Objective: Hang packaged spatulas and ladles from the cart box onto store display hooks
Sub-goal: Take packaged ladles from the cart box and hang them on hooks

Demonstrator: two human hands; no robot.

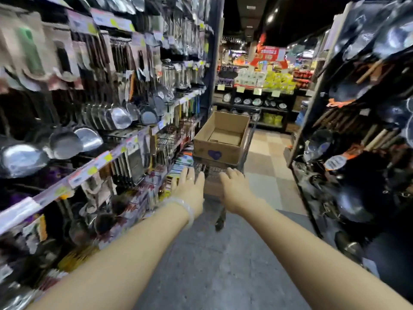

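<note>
Reaching forward, left hand [190, 186] and right hand [234, 186] extend toward the cart [223, 171] — fingers straight, holding nothing, contact with cart unclear. Cardboard box [220, 139] sits on top, open — no packages visible inside. Packaged ladles [89, 133] hang on left display.

Store aisle: both arms reach toward a cart [220, 173] at twelve o'clock, left hand [190, 186] and right hand [234, 186] at its near edge; an open cardboard box [220, 148] sits on top.
</note>
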